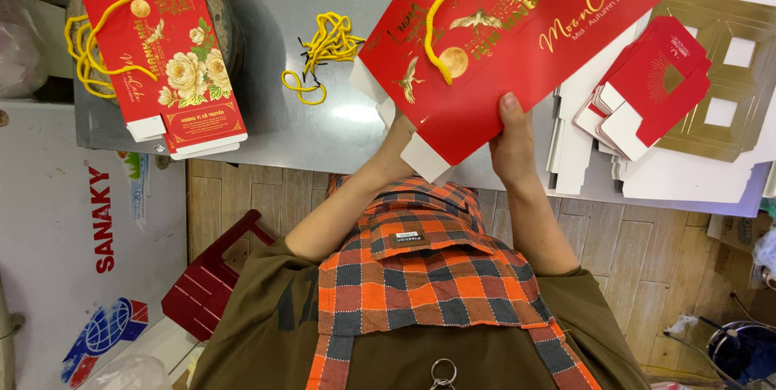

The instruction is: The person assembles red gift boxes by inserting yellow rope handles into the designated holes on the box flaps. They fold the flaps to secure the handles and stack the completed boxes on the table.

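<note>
I hold a flat red gift box blank (pixel 525 26) with gold print, birds and flowers, tilted above the metal table (pixel 275 10). A yellow cord handle (pixel 453 2) loops out of its face. My right hand (pixel 511 143) grips the lower edge with the thumb on the red face. My left hand (pixel 396 147) is mostly hidden beneath the blank, by its white flaps.
A stack of finished red boxes with yellow cords (pixel 170 59) lies at the left of the table. Loose yellow cords (pixel 323 54) lie in the middle. At the right are small red folded cards (pixel 651 87), white sheets and a gold die-cut insert (pixel 727 75). A red stool (pixel 206 289) stands below.
</note>
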